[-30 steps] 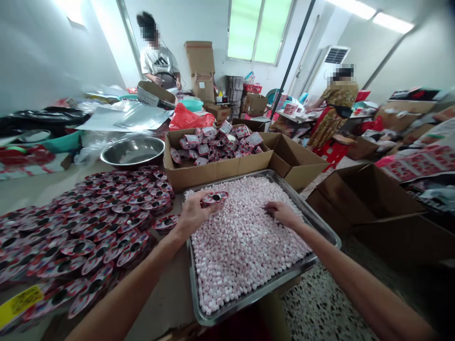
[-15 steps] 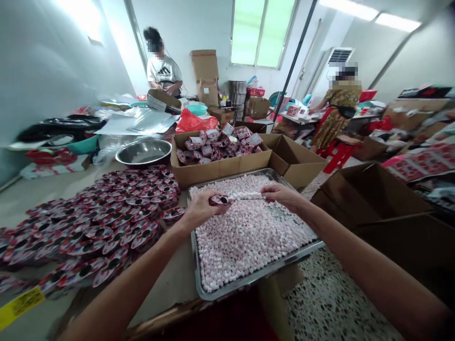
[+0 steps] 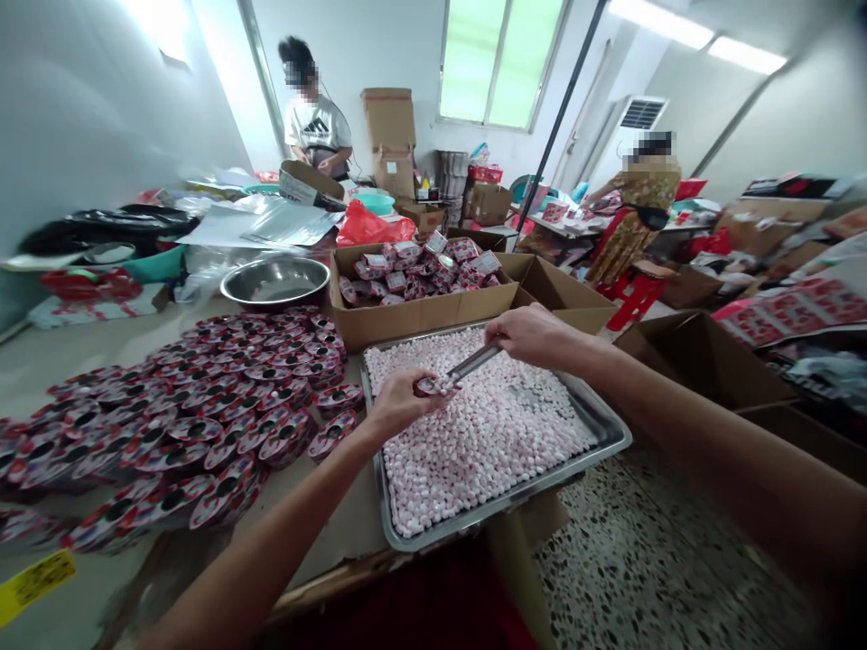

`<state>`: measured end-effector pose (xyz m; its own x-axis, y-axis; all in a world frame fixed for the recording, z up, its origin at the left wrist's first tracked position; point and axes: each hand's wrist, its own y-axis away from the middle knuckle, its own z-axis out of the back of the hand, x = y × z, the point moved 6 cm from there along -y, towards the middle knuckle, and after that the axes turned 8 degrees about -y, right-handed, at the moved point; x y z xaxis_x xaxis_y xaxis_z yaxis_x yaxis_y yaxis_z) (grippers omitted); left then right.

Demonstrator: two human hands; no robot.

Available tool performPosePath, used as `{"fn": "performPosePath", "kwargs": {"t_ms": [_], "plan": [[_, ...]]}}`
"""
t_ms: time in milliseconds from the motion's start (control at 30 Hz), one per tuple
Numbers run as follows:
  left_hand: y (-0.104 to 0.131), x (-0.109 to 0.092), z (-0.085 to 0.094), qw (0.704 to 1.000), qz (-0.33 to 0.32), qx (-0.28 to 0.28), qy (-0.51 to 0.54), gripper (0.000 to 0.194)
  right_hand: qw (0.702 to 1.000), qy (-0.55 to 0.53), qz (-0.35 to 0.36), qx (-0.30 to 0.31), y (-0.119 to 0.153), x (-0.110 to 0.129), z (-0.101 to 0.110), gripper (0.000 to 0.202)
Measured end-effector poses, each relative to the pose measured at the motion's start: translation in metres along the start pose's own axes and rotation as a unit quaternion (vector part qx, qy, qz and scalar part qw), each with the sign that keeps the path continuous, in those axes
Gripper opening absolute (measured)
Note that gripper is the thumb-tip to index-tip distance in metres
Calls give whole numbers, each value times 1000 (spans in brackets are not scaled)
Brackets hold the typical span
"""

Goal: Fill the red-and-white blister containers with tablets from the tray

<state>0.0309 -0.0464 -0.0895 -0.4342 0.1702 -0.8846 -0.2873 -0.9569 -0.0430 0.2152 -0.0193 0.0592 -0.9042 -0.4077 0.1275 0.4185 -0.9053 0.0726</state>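
Note:
My left hand (image 3: pixel 398 403) is closed around a small red-and-white package (image 3: pixel 428 386), held over the left part of a metal tray (image 3: pixel 508 513). Small white-pink candy-like pieces (image 3: pixel 453 460) fill most of that tray. In my right hand (image 3: pixel 528 336) is a narrow metal scoop (image 3: pixel 476 362), tilted down to the left. Its lower end meets the package's opening, where a few white pieces show. To the left, many similar packages (image 3: pixel 203 388) stand in close rows, their dark round openings facing up.
Behind the tray, a cardboard box (image 3: pixel 420 318) holds a heap of packages. A steel bowl (image 3: pixel 275 287) stands left of it. More cardboard boxes (image 3: pixel 704 361) are at the right. Two people (image 3: pixel 317 126) work further back. A yellow label (image 3: pixel 33 587) lies at the near left.
My right hand has risen, tilting the scoop from nearly level to sloping down into the package. The row of white pieces along the scoop has mostly gone. My left hand has shifted slightly.

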Motion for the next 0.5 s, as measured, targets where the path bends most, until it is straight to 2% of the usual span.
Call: {"fn": "performPosePath", "kwargs": {"t_ms": [100, 200, 300, 367, 433, 500], "plan": [[6, 2, 5, 999, -2, -37, 35, 50, 999, 0, -9, -49, 18, -11, 8, 26], [6, 4, 2, 992, 0, -88, 92, 48, 994, -26, -58, -86, 41, -53, -7, 25], [-2, 3, -10, 982, 15, -124, 144, 49, 967, -118, -133, -181, 68, -112, -43, 28], [-8, 1, -15, 977, 10, -136, 165, 49, 925, -197, -182, -270, 86, -146, -76, 34], [-10, 0, -15, 975, -5, -143, 168, 49, 890, -234, -210, -330, 100, -168, -110, 39], [-11, 2, -14, 977, -14, -143, 157, 49, 877, -238, -211, -361, 108, -177, -138, 42]]}}
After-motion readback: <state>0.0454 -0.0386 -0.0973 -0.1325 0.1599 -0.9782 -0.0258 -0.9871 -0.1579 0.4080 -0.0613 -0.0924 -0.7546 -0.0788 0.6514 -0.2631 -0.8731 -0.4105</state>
